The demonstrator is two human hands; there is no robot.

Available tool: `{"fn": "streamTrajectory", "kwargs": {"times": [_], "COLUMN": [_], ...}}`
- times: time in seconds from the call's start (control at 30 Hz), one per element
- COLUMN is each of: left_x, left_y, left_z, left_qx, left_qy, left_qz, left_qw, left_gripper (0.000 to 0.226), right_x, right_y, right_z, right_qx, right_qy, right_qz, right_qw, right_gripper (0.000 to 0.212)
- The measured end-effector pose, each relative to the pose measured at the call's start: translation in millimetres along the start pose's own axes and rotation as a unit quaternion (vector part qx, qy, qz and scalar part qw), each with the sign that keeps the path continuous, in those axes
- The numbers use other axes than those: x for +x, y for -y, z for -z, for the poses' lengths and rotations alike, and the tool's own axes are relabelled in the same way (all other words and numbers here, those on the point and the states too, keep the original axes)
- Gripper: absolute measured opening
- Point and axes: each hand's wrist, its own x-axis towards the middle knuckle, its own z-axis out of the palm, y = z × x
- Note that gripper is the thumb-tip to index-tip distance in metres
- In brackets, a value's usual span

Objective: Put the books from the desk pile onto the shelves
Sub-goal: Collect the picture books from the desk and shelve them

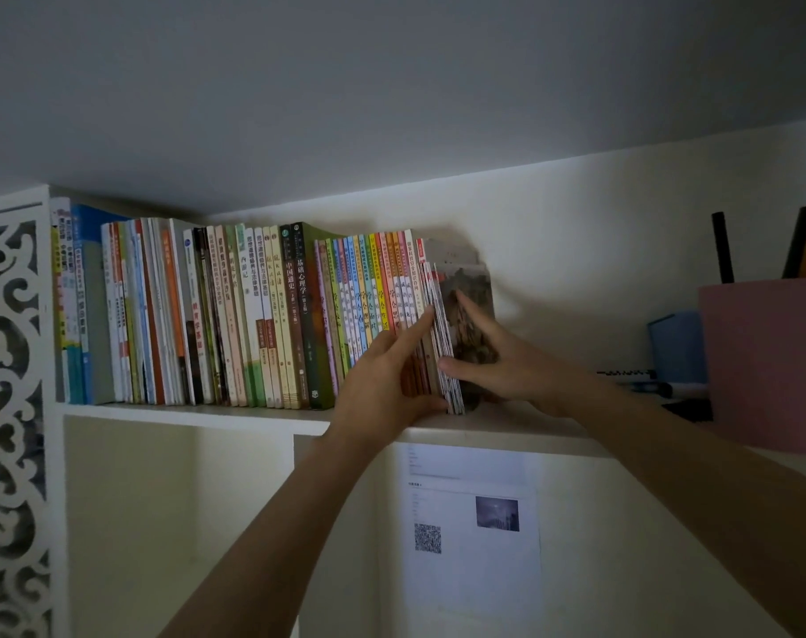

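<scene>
A long row of upright books fills the white shelf. At the row's right end stands a bundle of several thin books with a brownish picture cover facing right. My left hand lies flat against the spines there, fingers straight, thumb under the bundle's front bottom corner. My right hand presses its straight fingers on the picture cover, thumb at the front edges. The desk pile is out of view.
A pink box holding dark and orange rolls stands on the shelf at the right, with a blue box and pens beside it. A white fretwork panel borders the left. A printed sheet with a QR code hangs below the shelf.
</scene>
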Motion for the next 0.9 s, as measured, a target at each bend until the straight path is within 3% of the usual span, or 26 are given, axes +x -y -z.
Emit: {"fn": "streamTrajectory", "kwargs": {"times": [0.23, 0.4, 0.7, 0.8, 0.9], "left_x": [8.3, 18.6, 1.3, -11.0, -41.9], "left_y": [-4.8, -4.5, -14.0, -20.6, -31.2], "left_z": [4.5, 8.7, 6.3, 9.7, 11.6], "left_qx": [0.05, 0.084, 0.065, 0.04, 0.01], "left_qy": [0.021, 0.054, 0.045, 0.014, -0.073], "left_qz": [-0.012, -0.004, 0.04, 0.058, 0.031], "left_qw": [0.998, 0.995, 0.996, 0.997, 0.997], "left_gripper": [0.123, 0.128, 0.11, 0.087, 0.037], "right_x": [-6.1, -4.5, -5.1, -22.4, -54.3], "right_y": [-7.2, -12.6, -11.7, -1.0, 12.2], "right_z": [-2.3, -1.8, -1.9, -1.4, -2.8], "right_qx": [-0.073, -0.078, -0.116, -0.154, -0.24], "right_qy": [0.016, 0.003, 0.027, 0.013, -0.109], "right_qz": [0.016, -0.009, -0.048, -0.032, 0.078], "right_qw": [0.997, 0.997, 0.992, 0.988, 0.962], "right_gripper": [0.086, 0.098, 0.109, 0.097, 0.047]}}
